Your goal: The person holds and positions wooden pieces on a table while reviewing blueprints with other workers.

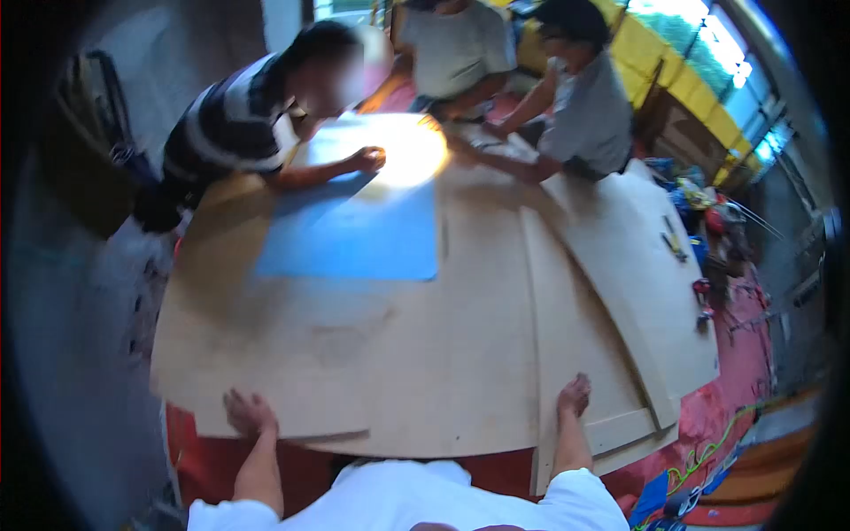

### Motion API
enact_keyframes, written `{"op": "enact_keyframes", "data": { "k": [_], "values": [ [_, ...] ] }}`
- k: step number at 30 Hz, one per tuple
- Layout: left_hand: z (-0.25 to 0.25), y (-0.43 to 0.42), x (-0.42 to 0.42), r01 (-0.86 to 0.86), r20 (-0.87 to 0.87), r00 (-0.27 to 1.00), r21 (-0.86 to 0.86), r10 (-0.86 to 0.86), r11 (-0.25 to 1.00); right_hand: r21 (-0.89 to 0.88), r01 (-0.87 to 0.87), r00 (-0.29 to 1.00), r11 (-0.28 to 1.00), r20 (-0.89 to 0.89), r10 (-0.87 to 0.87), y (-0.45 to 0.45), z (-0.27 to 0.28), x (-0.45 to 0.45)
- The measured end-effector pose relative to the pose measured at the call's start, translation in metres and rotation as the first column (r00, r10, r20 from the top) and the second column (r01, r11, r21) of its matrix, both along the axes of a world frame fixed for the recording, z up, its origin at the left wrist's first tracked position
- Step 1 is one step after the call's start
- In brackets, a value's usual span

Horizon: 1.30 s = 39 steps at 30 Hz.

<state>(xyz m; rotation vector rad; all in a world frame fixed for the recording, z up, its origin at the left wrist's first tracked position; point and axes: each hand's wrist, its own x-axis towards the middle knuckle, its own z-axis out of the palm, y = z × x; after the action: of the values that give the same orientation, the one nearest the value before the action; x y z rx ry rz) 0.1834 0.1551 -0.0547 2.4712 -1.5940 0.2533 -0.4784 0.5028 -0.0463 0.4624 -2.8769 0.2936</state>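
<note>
White sleeves [580, 500] frame the near side of a broad wooden worktop [469, 398]. At its near left edge, a person's left hand [250, 414] rests on a pale wooden sheet [310, 376], fingers spread, gripping nothing that can be seen. Well apart from it, the right hand [575, 396] is at a long wooden strip [558, 354] on the near right, fingers partly curled; whether they pinch anything cannot be told. Just beside it lie a short crosspiece [617, 429] and a slanted strip [662, 411], while a green cord [708, 456] trails off the right side.

Steadying the boards well would likely mean flat palms, even pressure and fingertips kept clear of the seams; a hard push right at the near edge could tip or slide a loose piece.

Farther up, a blue sheet [363, 243] lies partly under a glare of light [412, 150], with hand tools [677, 246] along the worktop's right edge. A co-worker in a striped shirt [221, 115] leans in from the left, one hand [370, 159] by the glare. Across the far side, two others in pale shirts [584, 115] bend over the work.
</note>
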Motion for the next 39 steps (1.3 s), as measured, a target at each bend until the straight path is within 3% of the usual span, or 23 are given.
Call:
{"op": "enact_keyframes", "data": {
  "k": [1,2,9,12,21,39],
  "values": [
    [0.025,-0.002,-0.015,-0.040,-0.053,0.998,0.065,0.044,0.997,-0.015,-0.021,1.000,1.000,-0.007,0.021,-0.006,0.013,0.006],
    [0.030,-0.001,-0.017,-0.014,0.016,1.000,0.081,0.012,0.997,-0.033,-0.034,0.999,0.999,-0.019,0.033,-0.009,0.021,0.011],
    [0.017,-0.006,-0.012,-0.021,0.027,0.999,0.069,0.020,0.997,0.011,-0.005,0.999,1.000,-0.050,0.006,-0.007,0.009,0.003],
    [0.024,-0.005,-0.016,-0.030,0.015,0.999,0.091,0.028,0.995,0.019,0.011,0.999,1.000,0.049,-0.012,-0.007,0.015,0.003],
    [0.022,-0.006,-0.018,-0.040,-0.011,0.999,0.083,0.041,0.996,0.058,0.056,0.995,0.997,0.074,-0.061,-0.012,0.018,0.002],
    [0.026,-0.006,-0.018,-0.052,-0.013,0.998,0.111,0.054,0.992,0.013,0.003,1.000,1.000,0.001,-0.003,-0.003,0.005,-0.004]
  ]
}}
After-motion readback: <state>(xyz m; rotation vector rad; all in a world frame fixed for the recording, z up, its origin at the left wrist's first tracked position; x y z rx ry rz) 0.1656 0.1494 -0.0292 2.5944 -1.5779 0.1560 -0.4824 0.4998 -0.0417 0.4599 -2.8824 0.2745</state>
